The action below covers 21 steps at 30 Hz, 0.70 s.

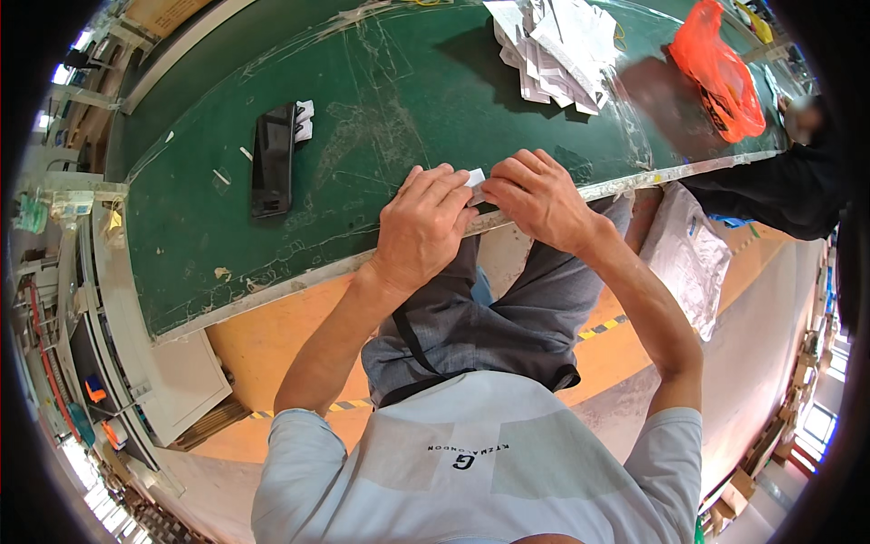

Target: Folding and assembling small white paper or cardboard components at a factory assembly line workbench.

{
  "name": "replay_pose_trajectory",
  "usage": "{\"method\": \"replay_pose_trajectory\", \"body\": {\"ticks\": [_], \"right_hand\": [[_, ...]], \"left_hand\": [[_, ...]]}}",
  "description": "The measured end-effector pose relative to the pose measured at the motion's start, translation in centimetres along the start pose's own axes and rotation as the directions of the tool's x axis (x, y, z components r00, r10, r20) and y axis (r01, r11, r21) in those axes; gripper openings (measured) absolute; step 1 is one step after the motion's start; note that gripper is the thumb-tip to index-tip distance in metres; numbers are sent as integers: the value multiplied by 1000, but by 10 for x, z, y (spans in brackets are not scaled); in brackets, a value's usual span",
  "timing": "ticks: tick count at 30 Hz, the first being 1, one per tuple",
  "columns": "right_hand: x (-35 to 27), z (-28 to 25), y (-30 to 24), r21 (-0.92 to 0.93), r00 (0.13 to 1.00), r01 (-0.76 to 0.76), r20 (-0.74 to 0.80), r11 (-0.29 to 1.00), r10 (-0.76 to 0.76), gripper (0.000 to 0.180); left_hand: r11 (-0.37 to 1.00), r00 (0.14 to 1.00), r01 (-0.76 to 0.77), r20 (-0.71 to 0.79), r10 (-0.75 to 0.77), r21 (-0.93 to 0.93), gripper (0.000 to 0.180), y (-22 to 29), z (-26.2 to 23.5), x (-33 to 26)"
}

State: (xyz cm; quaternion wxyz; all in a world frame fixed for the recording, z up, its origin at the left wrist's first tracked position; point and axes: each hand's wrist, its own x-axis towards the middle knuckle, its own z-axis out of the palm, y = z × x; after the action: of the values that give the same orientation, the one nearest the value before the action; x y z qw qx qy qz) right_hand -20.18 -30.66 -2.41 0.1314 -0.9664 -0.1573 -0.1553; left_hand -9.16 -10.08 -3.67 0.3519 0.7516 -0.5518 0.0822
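Between my two hands, at the near edge of the green tabletop, is a small piece of white paper (476, 178). My left hand (424, 218) has its fingers curled and pressed onto the paper's left side. The fingers of my right hand (536, 195) pinch its right side. Most of the paper lies hidden beneath my fingers, so its full shape does not show. Off to the left lies a black smartphone (273, 163), with a few small folded white papers (304, 121) at its right edge.
A heap of white paper slips (557, 50) lies at the far middle of the green table (362, 118). To its right sits a red plastic bag (716, 72). Another person's dark sleeve (770, 190) is at the right edge, near a silvery plastic sack (684, 258) below the tabletop.
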Motion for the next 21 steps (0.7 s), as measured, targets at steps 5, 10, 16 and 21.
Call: {"method": "replay_pose_trajectory", "body": {"ticks": [5, 10, 16, 21], "right_hand": [[9, -8, 4, 152, 998, -22, -48, 988, 30, 24], [16, -10, 14, 399, 986, -161, 34, 903, 161, 13], [25, -13, 10, 407, 951, -309, 142, 860, 275, 10], [33, -8, 5, 430, 918, -392, 135, 813, 372, 13]], "left_hand": [[991, 996, 88, -20, -90, -105, 19, 5, -2, 5], [970, 978, 177, -81, -193, -167, 13, 7, 0, 6], [962, 951, 255, -154, -268, -100, 10, 7, 8, 9], [960, 941, 267, -194, -278, -83, 7, 4, 12, 12]]}}
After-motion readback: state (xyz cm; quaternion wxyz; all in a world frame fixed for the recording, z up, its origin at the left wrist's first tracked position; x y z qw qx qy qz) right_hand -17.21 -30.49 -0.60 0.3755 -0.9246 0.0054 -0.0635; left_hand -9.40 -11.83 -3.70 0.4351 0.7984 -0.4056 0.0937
